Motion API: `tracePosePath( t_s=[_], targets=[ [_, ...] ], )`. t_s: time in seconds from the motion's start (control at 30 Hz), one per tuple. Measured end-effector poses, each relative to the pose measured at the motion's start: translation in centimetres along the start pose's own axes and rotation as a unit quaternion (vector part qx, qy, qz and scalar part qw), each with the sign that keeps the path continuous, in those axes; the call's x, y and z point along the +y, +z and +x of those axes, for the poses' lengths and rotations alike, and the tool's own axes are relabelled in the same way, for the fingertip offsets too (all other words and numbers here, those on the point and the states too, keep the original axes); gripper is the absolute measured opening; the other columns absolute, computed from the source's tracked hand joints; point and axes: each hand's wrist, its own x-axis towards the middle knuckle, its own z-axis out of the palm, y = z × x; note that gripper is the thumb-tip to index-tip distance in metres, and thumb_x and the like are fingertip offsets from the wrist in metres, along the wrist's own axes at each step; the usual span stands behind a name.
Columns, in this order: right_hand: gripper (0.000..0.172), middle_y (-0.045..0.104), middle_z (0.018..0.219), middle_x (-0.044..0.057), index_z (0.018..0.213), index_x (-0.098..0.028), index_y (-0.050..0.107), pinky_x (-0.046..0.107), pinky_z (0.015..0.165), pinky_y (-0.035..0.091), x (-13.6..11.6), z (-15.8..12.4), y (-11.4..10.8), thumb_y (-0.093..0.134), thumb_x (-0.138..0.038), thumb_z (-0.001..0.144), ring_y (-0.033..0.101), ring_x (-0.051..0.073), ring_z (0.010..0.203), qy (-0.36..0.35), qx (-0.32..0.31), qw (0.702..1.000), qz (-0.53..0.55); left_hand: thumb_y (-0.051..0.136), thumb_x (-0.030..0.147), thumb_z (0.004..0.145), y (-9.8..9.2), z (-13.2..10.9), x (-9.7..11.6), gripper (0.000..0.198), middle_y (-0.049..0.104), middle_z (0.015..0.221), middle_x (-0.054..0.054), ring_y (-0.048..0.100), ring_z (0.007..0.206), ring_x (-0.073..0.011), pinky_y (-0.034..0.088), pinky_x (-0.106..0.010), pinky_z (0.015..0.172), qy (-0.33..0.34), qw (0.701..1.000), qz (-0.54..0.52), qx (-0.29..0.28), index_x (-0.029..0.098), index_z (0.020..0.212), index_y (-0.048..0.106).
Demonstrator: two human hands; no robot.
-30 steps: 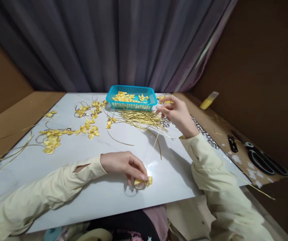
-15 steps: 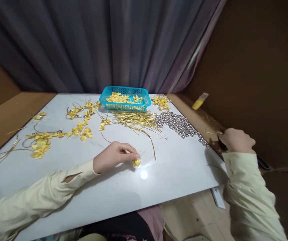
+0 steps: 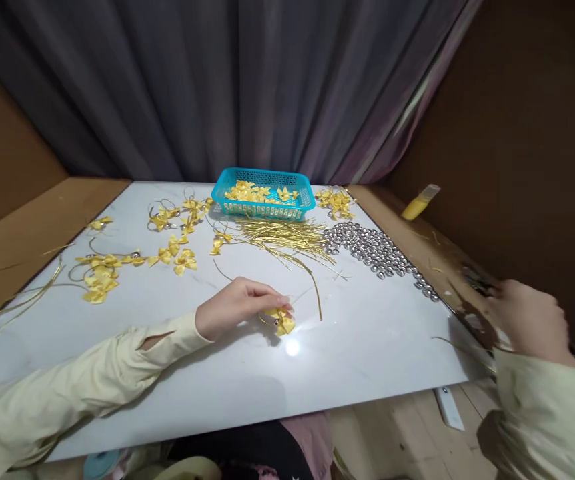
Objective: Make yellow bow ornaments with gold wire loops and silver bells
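Observation:
My left hand (image 3: 241, 305) pinches a yellow ribbon bow (image 3: 284, 323) above the middle of the white table (image 3: 357, 347); a small silver bell-like bead shows beside the bow. At the far right, past the table's edge, my right hand (image 3: 530, 320) is closed and blurred, next to dark metal items I cannot make out. What its fingers hold is hidden. Gold wire strips (image 3: 287, 237) lie beyond my left hand, with a pile of silver beads (image 3: 367, 247) to their right.
A blue basket (image 3: 222, 200) with yellow bows stands at the back. More bows (image 3: 100, 283) with cords lie on the left, others (image 3: 335, 202) at the back right. On the brown ledge is a yellow tube (image 3: 417, 205). A white power strip (image 3: 448, 408) lies below.
My right hand has moved right and slightly down at the ledge. The bow in my left hand has turned, showing more of itself and the bead. The view has shifted a little.

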Motion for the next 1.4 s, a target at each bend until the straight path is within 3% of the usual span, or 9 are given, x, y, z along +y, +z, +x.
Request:
tracePosePath(
  t_s=[0.1,0.2,0.27,0.4,0.47,0.6,0.83,1.03,1.4],
  targets=[
    [0.007,0.058,0.053,0.013,0.059,-0.033,0.063,0.039,0.046,0.03,-3.6,-3.4,-1.1,0.063,-0.038,0.064,0.054,0.021,0.049,0.089,0.006,0.996,0.012,0.061,0.029,0.078,0.1,0.0,0.1,0.023,0.071,0.082,-0.009,0.063,0.078,-0.0172,0.046,-0.024,0.073,0.001,1.0,0.013,0.004,0.009,0.077,0.072],
    [0.022,0.068,0.079,0.011,0.085,-0.034,0.071,0.033,0.045,0.043,-8.6,-8.0,-0.7,0.066,-0.043,0.066,0.061,0.022,0.059,0.115,-0.113,0.967,0.197,0.061,0.029,0.078,0.1,0.0,-0.1,0.022,0.071,0.081,-0.008,0.063,0.076,-0.017,0.046,-0.025,0.071,-0.004,1.0,0.011,0.004,0.01,0.077,0.073],
    [0.024,0.07,0.088,0.009,0.09,-0.035,0.072,0.032,0.054,0.052,-11.6,-10.7,0.5,0.068,-0.043,0.068,0.066,0.024,0.07,0.137,-0.192,0.935,0.265,0.062,0.029,0.077,0.1,-0.1,-0.3,0.022,0.072,0.081,-0.008,0.063,0.075,-0.0172,0.047,-0.025,0.07,-0.004,1.0,0.006,0.005,0.011,0.077,0.073],
    [0.036,0.069,0.103,0.008,0.098,-0.026,0.071,0.043,0.079,0.053,-15.1,-13.7,3.5,0.072,-0.041,0.065,0.065,0.029,0.09,0.117,-0.395,0.865,0.285,0.063,0.03,0.075,0.2,0.0,-0.4,0.022,0.072,0.084,-0.009,0.063,0.078,-0.0182,0.046,-0.025,0.07,0.004,1.0,0.015,0.022,0.011,0.078,0.074],
    [0.037,0.068,0.107,0.007,0.099,-0.025,0.071,0.043,0.086,0.05,-15.9,-14.0,4.7,0.072,-0.041,0.066,0.062,0.029,0.097,0.108,-0.428,0.853,0.28,0.063,0.031,0.075,0.3,0.0,-0.4,0.023,0.073,0.085,-0.009,0.063,0.079,-0.0185,0.046,-0.025,0.071,0.008,0.999,0.025,0.028,0.011,0.08,0.074],
    [0.032,0.068,0.106,0.004,0.099,-0.025,0.071,0.038,0.087,0.049,-16.9,-14.2,5.8,0.066,-0.041,0.072,0.061,0.027,0.1,0.085,-0.418,0.87,0.249,0.062,0.033,0.076,0.4,0.0,-0.3,0.026,0.073,0.087,-0.009,0.063,0.079,-0.0185,0.045,-0.024,0.069,0.017,0.999,0.036,0.024,0.012,0.084,0.074],
    [0.033,0.072,0.09,0.003,0.097,-0.022,0.071,0.032,0.065,0.052,-18.2,-14.8,6.1,0.058,-0.045,0.077,0.064,0.024,0.08,0.023,-0.426,0.88,0.206,0.063,0.034,0.075,0.4,0.0,-0.4,0.025,0.073,0.086,-0.007,0.063,0.076,-0.0178,0.044,-0.024,0.066,0.02,0.998,0.047,0.028,0.015,0.086,0.074],
    [0.031,0.07,0.076,0.003,0.09,-0.02,0.071,0.033,0.069,0.051,-19.2,-14.9,6.6,0.054,-0.045,0.081,0.062,0.025,0.084,-0.009,-0.419,0.883,0.212,0.062,0.035,0.076,0.4,-0.1,-0.5,0.025,0.073,0.089,-0.006,0.063,0.079,-0.0182,0.045,-0.024,0.067,0.025,0.998,0.052,0.022,0.016,0.087,0.074],
    [0.028,0.068,0.073,0.004,0.089,-0.018,0.07,0.033,0.066,0.05,-20.0,-15.1,7.0,0.053,-0.039,0.082,0.062,0.022,0.075,-0.054,-0.392,0.895,0.204,0.062,0.036,0.076,0.5,0.0,-0.6,0.027,0.073,0.092,-0.006,0.063,0.089,-0.022,0.045,-0.026,0.072,0.024,0.998,0.057,0.015,0.016,0.089,0.074]
  ],
)
